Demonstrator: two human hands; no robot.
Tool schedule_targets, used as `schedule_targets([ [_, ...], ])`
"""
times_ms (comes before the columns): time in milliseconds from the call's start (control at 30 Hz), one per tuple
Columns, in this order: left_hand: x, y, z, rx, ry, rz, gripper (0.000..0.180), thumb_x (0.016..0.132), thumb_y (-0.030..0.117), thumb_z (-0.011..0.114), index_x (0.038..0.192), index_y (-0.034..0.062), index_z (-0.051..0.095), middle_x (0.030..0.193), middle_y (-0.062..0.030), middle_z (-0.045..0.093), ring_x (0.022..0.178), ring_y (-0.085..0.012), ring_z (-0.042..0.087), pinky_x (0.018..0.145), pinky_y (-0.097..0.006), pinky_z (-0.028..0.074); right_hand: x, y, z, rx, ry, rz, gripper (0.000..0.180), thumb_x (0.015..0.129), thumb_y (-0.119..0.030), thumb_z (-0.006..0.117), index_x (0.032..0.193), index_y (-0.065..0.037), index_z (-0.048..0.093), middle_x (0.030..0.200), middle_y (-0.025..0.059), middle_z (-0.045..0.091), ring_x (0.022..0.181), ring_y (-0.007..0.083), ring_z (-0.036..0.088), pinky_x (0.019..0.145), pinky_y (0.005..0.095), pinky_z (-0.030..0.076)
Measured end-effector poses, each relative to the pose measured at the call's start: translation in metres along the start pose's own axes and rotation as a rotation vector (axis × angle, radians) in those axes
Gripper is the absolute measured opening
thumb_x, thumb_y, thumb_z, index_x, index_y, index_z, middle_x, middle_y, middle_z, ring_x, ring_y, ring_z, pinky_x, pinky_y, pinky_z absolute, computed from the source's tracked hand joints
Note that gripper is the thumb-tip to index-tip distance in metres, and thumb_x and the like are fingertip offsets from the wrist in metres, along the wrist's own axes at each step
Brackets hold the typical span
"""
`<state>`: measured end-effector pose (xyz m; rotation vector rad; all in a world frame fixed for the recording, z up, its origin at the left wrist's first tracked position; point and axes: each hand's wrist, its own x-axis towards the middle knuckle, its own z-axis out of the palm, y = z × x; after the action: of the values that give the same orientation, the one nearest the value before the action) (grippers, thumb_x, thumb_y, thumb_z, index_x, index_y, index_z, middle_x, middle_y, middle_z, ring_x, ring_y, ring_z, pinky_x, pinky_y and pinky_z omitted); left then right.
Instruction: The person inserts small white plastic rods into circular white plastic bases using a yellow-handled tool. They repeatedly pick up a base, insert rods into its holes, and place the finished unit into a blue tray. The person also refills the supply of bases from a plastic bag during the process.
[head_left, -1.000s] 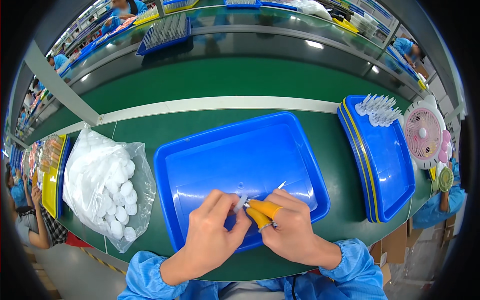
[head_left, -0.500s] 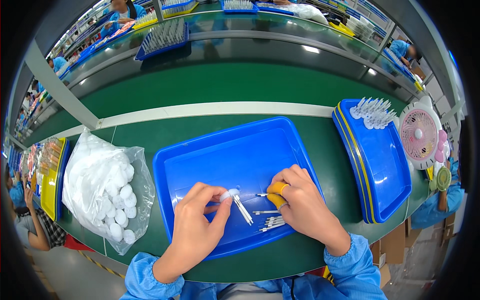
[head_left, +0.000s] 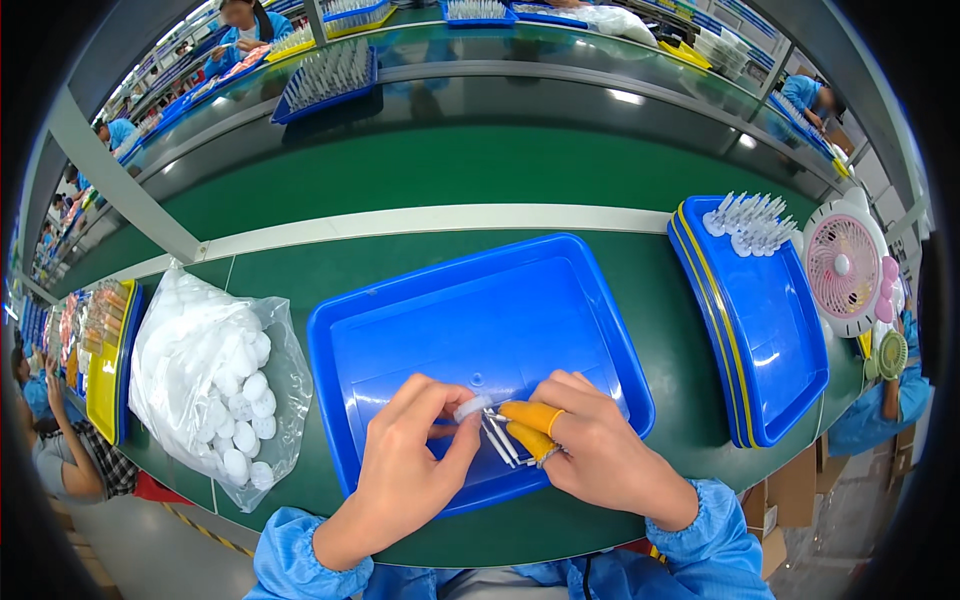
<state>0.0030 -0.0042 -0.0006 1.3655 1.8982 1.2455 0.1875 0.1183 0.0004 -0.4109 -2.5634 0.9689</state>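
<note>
My left hand [head_left: 420, 440] is closed in a pinch on a small round white plastic cap [head_left: 470, 408], held over the blue tray [head_left: 400, 310]. Thin white sticks [head_left: 500, 442] hang from the cap's right side. My right hand [head_left: 595, 440], with yellow finger cots [head_left: 532, 415] on its thumb and forefinger, is closed with its tips right beside the cap. A slim white stick [head_left: 491, 412] shows at those tips, its end against the cap. More loose sticks lie in the tray, mostly hidden under my right hand.
At left stands a clear bag [head_left: 215, 370] of white caps, beside a yellow tray [head_left: 105, 385]. Stacked blue trays [head_left: 765, 370] at right carry stick-and-cap pieces [head_left: 750, 222], next to a pink-and-white fan [head_left: 842, 260]. Beyond a white rail [head_left: 440, 217], other people work.
My right hand has moved left from the loose sticks to the cap, bringing a stick with it. My left hand has shifted slightly right and turned the cap.
</note>
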Motion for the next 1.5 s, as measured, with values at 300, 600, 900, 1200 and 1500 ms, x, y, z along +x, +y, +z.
schedule_targets([
  [300,-0.002,0.001,0.002,0.007,0.0,-0.026,0.015,0.091,0.0,0.08,0.101,-0.0042,0.069,0.093,-0.0145,0.069,0.082,-0.0241,0.075,0.075,-0.037,0.069,0.006,-0.003,0.005,-0.059,0.044,0.015,0.042,0.069,0.009,0.071,0.11,0.008,0.075,0.094,0.0147,0.061,0.089,0.0337,0.058,0.079,0.0441,0.047],
  [600,-0.004,-0.004,0.006,0.056,0.06,0.112,0.017,0.086,-0.002,0.08,0.1,-0.0033,0.07,0.09,-0.0164,0.068,0.077,-0.0295,0.075,0.071,-0.038,0.065,0.001,-0.011,0.019,0.067,0.122,0.033,0.036,0.064,0.009,0.069,0.099,0.011,0.072,0.091,0.0176,0.061,0.085,0.0363,0.059,0.075,0.0464,0.049],
  [900,-0.011,-0.007,0.012,0.122,0.058,0.125,0.019,0.087,-0.002,0.078,0.103,-0.0021,0.07,0.092,-0.0155,0.067,0.076,-0.0306,0.074,0.068,-0.038,0.064,0.004,-0.02,0.03,0.106,0.196,0.117,0.029,0.066,0.009,0.066,0.095,0.008,0.073,0.087,0.0174,0.062,0.082,0.0367,0.059,0.073,0.0474,0.049],
  [1200,0.005,-0.004,-0.009,0.02,0.184,-0.02,0.014,0.095,-0.003,0.074,0.109,-0.0037,0.072,0.104,-0.0125,0.068,0.092,-0.0244,0.076,0.079,-0.035,0.068,0.004,0.001,-0.015,-0.102,-0.094,0.24,0.031,0.072,0.009,0.067,0.102,0.005,0.078,0.097,0.0156,0.067,0.097,0.0344,0.058,0.086,0.0428,0.048],
  [1500,0.006,-0.001,-0.013,-0.093,0.091,-0.116,0.011,0.095,-0.004,0.075,0.105,-0.0062,0.069,0.103,-0.0086,0.068,0.095,-0.0166,0.075,0.077,-0.031,0.067,0.01,-0.004,-0.018,0.009,0.042,0.257,0.031,0.077,0.009,0.071,0.106,0.002,0.076,0.096,0.017,0.07,0.087,0.0358,0.062,0.079,0.0443,0.048],
])
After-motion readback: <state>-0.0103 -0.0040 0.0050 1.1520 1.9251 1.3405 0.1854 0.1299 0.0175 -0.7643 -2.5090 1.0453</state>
